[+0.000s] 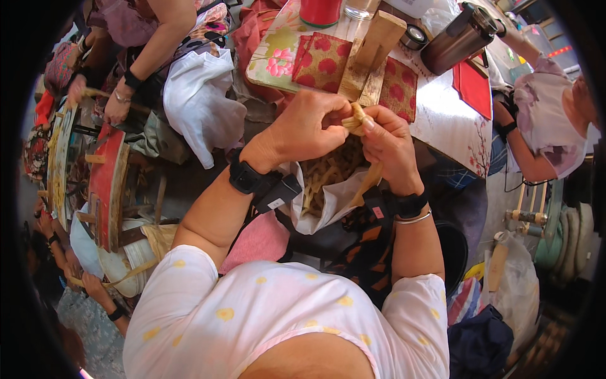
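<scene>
In front of the table edge, both hands meet at a small knotted piece of tan, straw-like strip (357, 117). My left hand (300, 129) is closed, its thumb and forefinger pinching the piece's left side. My right hand (392, 144) grips the same piece, with the thumb pressed on it. A flat tan tail (369, 182) hangs below my right hand. Beneath both hands, a white bag (323, 218) lies open at my lap, with several loose tan strips (329, 174) in it. The inner fingertips are partly hidden.
On the table (439, 114) just ahead stand a wooden block stand (379, 41) over red-and-gold mats (322, 60), a metal flask (457, 41) and a red container (320, 11). People work at left around a red bench (106, 189); another person (546, 120) sits at right.
</scene>
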The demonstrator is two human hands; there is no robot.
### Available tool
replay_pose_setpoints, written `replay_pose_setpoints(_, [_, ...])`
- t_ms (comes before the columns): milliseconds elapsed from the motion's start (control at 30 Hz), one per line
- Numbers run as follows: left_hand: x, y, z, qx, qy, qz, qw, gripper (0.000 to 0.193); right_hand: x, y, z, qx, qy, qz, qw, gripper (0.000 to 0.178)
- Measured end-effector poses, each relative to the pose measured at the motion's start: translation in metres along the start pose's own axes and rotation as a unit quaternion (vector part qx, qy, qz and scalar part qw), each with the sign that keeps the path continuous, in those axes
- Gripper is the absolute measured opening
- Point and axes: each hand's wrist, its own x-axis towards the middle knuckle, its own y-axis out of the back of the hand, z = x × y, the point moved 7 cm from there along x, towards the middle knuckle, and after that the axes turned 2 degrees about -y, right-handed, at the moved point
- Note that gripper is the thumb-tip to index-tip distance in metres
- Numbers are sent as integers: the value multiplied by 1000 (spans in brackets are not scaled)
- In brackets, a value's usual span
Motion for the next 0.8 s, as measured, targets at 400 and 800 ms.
replay_pose_setpoints(400, [-15, -4, -14, -523, 230, -114, 813, 25, -19, 22, -39, -142, 110, 1, 984, 14])
replay_pose_setpoints(800, [-11, -3, 17, 118, -41, -107, 986, 22, -13, 13, -21, -297, 96, -15, 950, 14])
